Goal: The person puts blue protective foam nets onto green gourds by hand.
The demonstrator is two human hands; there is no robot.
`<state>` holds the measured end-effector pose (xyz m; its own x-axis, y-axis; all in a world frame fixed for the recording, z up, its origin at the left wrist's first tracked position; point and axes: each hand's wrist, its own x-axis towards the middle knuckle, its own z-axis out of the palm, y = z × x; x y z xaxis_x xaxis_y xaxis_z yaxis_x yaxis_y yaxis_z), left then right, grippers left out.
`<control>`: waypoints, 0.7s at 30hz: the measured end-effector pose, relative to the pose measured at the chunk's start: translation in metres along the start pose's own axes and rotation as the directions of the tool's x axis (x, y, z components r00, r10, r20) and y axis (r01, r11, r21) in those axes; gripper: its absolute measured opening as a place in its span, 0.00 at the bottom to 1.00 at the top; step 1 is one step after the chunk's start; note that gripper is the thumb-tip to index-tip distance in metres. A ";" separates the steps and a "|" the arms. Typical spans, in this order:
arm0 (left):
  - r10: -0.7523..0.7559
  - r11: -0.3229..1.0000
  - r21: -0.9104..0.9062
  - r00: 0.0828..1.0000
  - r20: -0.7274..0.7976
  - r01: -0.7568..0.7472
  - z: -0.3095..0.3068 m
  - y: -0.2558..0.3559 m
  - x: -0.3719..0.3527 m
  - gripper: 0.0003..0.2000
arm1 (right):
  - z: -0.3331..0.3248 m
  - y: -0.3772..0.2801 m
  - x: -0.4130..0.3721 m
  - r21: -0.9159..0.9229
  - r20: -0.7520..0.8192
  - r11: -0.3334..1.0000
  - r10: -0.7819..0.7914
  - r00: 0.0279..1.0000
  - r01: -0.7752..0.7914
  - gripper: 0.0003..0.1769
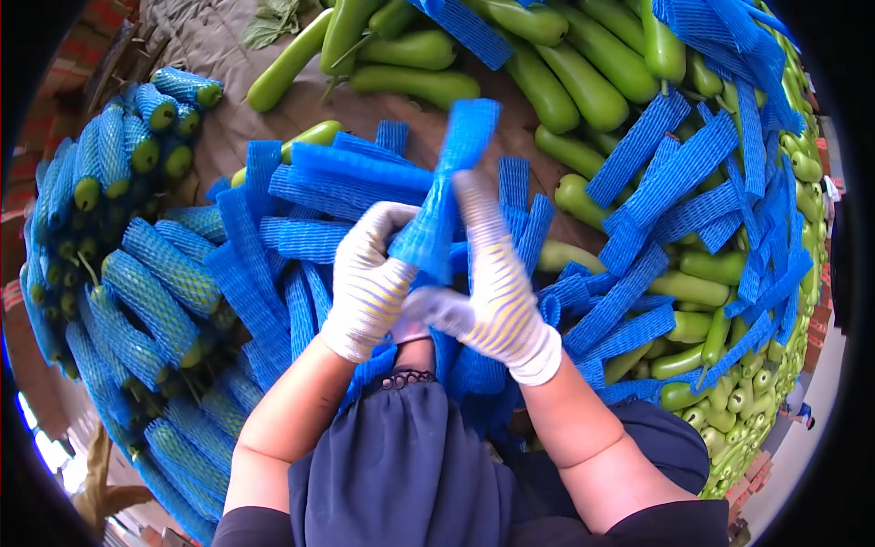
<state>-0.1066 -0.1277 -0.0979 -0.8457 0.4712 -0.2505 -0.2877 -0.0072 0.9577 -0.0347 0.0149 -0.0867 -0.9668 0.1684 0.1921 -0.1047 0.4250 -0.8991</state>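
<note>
Along the left edge of the brown sheet (pixel 214 46), green bottle gourds in blue netting (pixel 150 296) lie packed in rows. Right of them, empty blue net sleeves (pixel 319 187) lie in a loose heap. Above this heap, the left hand (pixel 369 283), in a striped glove, has its fingers clasped round the lower part of a raised blue net sleeve (pixel 442 201). Just right of it, the gloved right hand (pixel 497 292) is blurred, its fingers extended and parted; contact is unclear. Farther right, more sleeves lie across bare green gourds (pixel 597 82).
</note>
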 end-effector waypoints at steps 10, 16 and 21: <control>0.430 0.643 0.668 0.898 0.089 -0.374 -0.021 0.021 0.002 0.14 | -0.002 0.028 0.015 -0.355 -0.207 0.931 0.006 0.978 -0.081 0.12; 0.583 0.468 0.552 0.710 0.395 -0.690 0.007 0.023 -0.001 0.17 | 0.017 0.019 0.028 -0.028 -0.296 0.963 0.247 0.923 -0.267 0.13; 0.048 0.929 0.362 0.994 0.098 -0.081 -0.012 -0.012 0.020 0.14 | 0.022 0.011 0.016 -0.128 -0.096 0.976 0.162 0.982 -0.174 0.10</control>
<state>-0.1257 -0.1287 -0.1166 -0.8102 0.5548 -0.1891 -0.0364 0.2744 0.9609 -0.0564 0.0027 -0.1024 -0.9441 0.3197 0.0804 0.0958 0.4993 -0.8611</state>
